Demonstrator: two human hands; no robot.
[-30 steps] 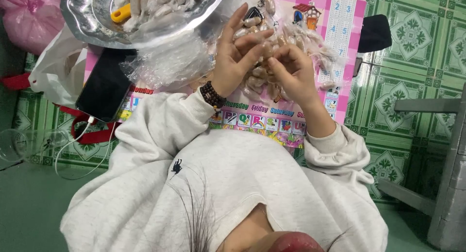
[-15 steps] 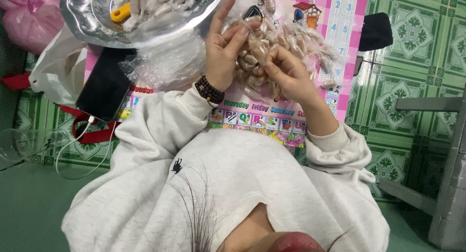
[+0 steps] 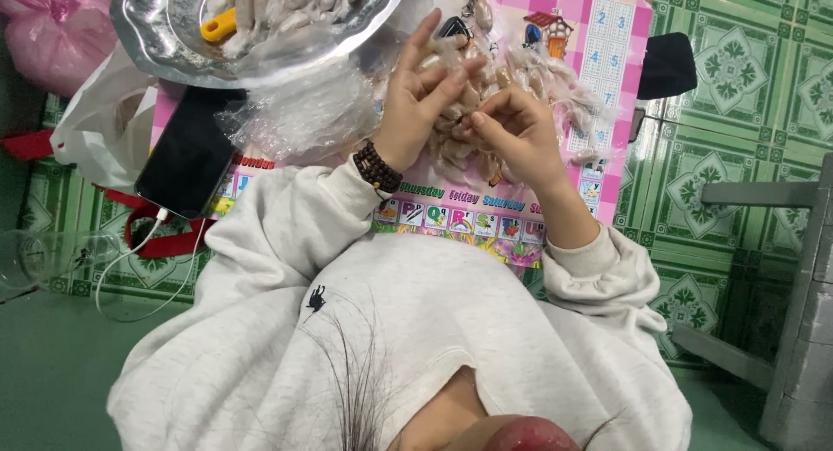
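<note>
Seen from above, looking down over a pale grey sweatshirt [image 3: 434, 329] to two hands working at 12 o'clock

Left hand [image 3: 421, 99], with a dark bead bracelet [image 3: 376, 166] at the wrist, raised with fingers loosely spread and pointing to 1 o'clock, thumb and fingertips closing on a small pale shrimp [image 3: 457, 79]. Right hand [image 3: 512, 134] just at 4 o'clock of the left, fingers curled inward, tips pinching the same shrimp from the other side; fingertips of both hands nearly touching. Cannot tell exactly how much of the shrimp sits between them

Under and behind the hands, a heap of pale shrimp [image 3: 538, 78] spread on a pink children's poster [image 3: 607, 34] with coloured letter squares along its near edge. At 11 o'clock, a round metal tray [image 3: 156, 43] holding more shrimp and a yellow-handled tool [image 3: 217, 26], with crumpled clear plastic [image 3: 295, 112] hanging over its near rim. At 9 o'clock of the hands, a black phone [image 3: 191, 156] lying on the poster's left edge, a white cable [image 3: 130, 269] running from it. Further at 9 o'clock, a white plastic bag [image 3: 95, 130]; at 10 o'clock, a pink bag [image 3: 52, 34]. Green patterned floor tiles [image 3: 746, 112] at 3 o'clock, grey stool legs [image 3: 781, 243] at 4 o'clock
</note>
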